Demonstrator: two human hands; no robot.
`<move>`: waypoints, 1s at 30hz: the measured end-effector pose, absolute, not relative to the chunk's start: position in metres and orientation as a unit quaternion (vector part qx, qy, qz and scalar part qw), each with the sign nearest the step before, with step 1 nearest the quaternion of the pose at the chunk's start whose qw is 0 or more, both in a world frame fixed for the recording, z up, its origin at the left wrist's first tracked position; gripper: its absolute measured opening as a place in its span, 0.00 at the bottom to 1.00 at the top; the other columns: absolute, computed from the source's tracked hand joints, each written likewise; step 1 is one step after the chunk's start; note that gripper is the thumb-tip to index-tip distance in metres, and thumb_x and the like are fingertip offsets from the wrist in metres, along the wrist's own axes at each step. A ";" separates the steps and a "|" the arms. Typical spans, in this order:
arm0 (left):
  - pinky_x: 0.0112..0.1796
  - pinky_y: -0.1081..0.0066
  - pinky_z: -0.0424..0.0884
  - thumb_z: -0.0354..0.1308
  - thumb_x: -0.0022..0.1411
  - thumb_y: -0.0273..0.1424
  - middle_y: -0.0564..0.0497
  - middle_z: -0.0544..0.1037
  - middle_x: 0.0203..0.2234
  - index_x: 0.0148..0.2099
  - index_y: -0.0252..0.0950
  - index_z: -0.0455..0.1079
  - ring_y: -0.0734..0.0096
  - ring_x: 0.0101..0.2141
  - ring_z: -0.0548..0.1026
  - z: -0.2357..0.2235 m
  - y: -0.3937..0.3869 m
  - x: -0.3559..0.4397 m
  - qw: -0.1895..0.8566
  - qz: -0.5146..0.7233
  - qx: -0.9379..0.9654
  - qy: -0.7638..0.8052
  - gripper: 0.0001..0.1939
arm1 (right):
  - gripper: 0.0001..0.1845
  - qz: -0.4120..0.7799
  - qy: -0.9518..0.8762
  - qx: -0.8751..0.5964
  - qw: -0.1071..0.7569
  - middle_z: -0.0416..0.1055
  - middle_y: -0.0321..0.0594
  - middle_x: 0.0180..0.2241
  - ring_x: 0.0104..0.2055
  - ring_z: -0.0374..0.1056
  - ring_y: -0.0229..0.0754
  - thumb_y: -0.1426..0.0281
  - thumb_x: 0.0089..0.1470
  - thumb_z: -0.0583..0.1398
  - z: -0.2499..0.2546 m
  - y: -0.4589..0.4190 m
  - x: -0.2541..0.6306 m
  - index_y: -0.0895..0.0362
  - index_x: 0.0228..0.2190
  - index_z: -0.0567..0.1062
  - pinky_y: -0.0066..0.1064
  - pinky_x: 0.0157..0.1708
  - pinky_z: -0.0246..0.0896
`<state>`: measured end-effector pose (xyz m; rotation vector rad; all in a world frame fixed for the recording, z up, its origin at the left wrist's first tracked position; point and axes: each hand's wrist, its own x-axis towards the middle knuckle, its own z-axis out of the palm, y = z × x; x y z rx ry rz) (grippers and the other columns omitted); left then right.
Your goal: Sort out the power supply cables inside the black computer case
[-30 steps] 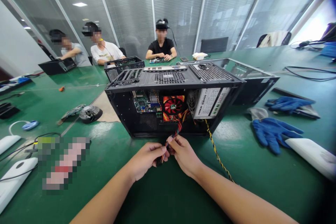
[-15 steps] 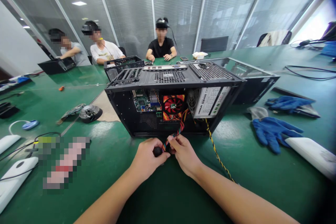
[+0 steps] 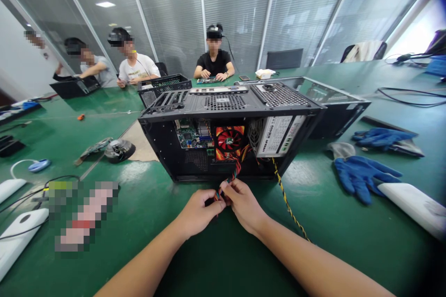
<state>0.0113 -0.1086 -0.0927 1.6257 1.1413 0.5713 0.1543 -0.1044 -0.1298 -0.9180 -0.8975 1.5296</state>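
Observation:
A twisted bundle of coloured cables comes out of the open side of a black computer case. Its near end is pinched between the fingers of my left hand, while my right hand grips it just beside, fingertips almost touching. The bundle's tip is mostly hidden by my fingers. Inside the case are a red cooling fan, a green circuit board and a power supply with a white label. A yellow-and-black twisted cable hangs from the case onto the table, right of my hands.
Blue gloves and a white device lie to the right on the green table. Left are a round metal part and a white power strip. Another case frame stands behind. Several people sit across the table.
My left fingers have shifted slightly on the cable end, and the dark piece seen there before is now mostly covered. Across the table, a person now has both hands at a circuit board.

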 end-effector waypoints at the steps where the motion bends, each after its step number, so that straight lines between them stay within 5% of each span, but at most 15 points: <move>1: 0.26 0.75 0.59 0.53 0.60 0.36 0.56 0.67 0.19 0.29 0.33 0.68 0.76 0.22 0.65 -0.092 -0.109 0.011 0.497 0.238 0.688 0.472 0.12 | 0.18 0.640 -0.378 -0.389 0.544 0.62 0.31 0.21 0.23 0.56 0.35 0.55 0.48 0.64 -0.129 -0.104 0.154 0.56 0.24 0.68 0.30 0.25 0.50; 14: 0.29 0.72 0.57 0.50 0.60 0.30 0.52 0.64 0.25 0.26 0.36 0.63 0.73 0.25 0.62 -0.096 -0.113 0.012 0.154 0.223 0.819 0.507 0.10 | 0.18 0.613 -0.374 -0.420 0.556 0.61 0.30 0.21 0.21 0.55 0.33 0.55 0.47 0.64 -0.131 -0.105 0.153 0.56 0.25 0.69 0.30 0.23 0.49; 30: 0.25 0.74 0.57 0.46 0.64 0.41 0.56 0.64 0.20 0.32 0.33 0.68 0.76 0.22 0.62 -0.098 -0.109 0.011 0.530 0.297 0.644 0.464 0.18 | 0.18 0.648 -0.366 -0.382 0.548 0.62 0.31 0.21 0.24 0.57 0.35 0.55 0.48 0.63 -0.126 -0.106 0.154 0.56 0.25 0.67 0.30 0.26 0.50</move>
